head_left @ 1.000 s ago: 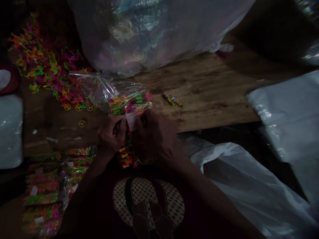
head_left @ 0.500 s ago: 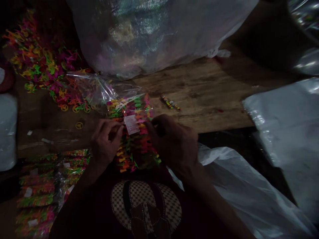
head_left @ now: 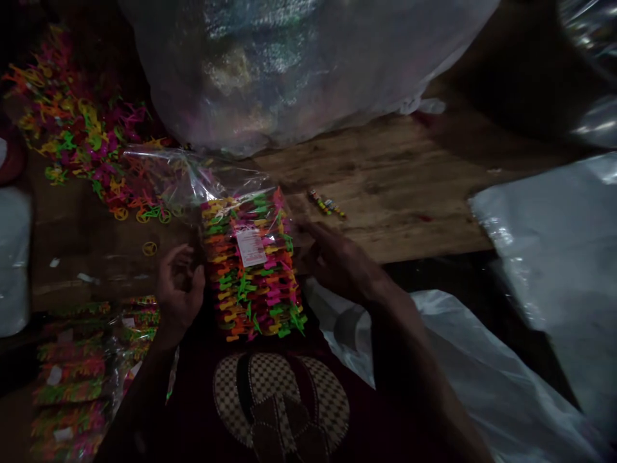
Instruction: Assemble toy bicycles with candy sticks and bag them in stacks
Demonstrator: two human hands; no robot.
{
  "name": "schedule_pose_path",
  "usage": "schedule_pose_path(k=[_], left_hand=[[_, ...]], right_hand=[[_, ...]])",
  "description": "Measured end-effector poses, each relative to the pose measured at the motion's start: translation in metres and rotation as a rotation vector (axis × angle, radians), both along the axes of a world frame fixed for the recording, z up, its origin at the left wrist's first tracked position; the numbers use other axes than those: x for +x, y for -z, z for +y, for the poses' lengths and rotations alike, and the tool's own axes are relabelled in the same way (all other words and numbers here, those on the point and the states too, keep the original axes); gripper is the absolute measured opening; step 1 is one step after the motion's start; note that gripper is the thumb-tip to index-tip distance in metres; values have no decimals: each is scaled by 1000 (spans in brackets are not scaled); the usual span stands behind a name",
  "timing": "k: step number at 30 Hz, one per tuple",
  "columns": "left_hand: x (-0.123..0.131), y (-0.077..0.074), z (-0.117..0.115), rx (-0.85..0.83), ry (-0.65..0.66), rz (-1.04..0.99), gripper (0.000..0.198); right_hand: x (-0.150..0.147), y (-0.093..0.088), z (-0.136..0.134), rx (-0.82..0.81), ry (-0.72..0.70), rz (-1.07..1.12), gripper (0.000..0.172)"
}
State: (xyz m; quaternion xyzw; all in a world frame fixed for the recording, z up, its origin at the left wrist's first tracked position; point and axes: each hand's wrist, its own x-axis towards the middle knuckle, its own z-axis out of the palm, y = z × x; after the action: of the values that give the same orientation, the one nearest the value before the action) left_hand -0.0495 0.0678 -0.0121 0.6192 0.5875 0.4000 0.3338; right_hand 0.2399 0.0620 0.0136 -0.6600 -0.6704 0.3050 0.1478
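A clear plastic packet (head_left: pixel 250 270) stuffed with small bright plastic toys in orange, green, pink and yellow lies between my hands, a white paper label (head_left: pixel 250 246) inside near its top. My left hand (head_left: pixel 179 290) grips the packet's left edge with fingers curled. My right hand (head_left: pixel 337 262) pinches the right edge of the packet. The packet's open top (head_left: pixel 193 173) spreads back onto the wooden table (head_left: pixel 395 180).
A heap of loose coloured toys (head_left: pixel 81 141) lies at the back left. Several filled packets (head_left: pixel 77 379) are stacked at the lower left. A large clear bag (head_left: pixel 289 64) fills the back. White plastic bags (head_left: pixel 554 257) lie at the right, and another white bag (head_left: pixel 14 257) at the left edge.
My hands have moved apart from the middle of the packet to its two sides, and the filled packet with its label now shows in full.
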Motion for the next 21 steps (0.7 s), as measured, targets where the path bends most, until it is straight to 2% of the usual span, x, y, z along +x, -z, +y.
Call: schedule_pose_path(k=[3, 5, 9, 12, 17, 21], left_hand=[[-5, 10, -3, -231, 76, -115, 33], [-4, 12, 0, -300, 71, -150, 28], [-2, 16, 5, -314, 19, -147, 26], [-1, 24, 7, -307, 64, -136, 23], [-1, 36, 14, -194, 141, -60, 20], [-4, 37, 13, -140, 170, -3, 22]], right_hand=[[-11, 19, -4, 51, 40, 170, 24], [-20, 30, -7, 98, 96, 245, 17], [-25, 40, -14, 121, 187, 325, 21], [-22, 41, -17, 119, 223, 360, 17], [-27, 41, -14, 76, 257, 454, 20], [-36, 40, -13, 41, 367, 430, 36]])
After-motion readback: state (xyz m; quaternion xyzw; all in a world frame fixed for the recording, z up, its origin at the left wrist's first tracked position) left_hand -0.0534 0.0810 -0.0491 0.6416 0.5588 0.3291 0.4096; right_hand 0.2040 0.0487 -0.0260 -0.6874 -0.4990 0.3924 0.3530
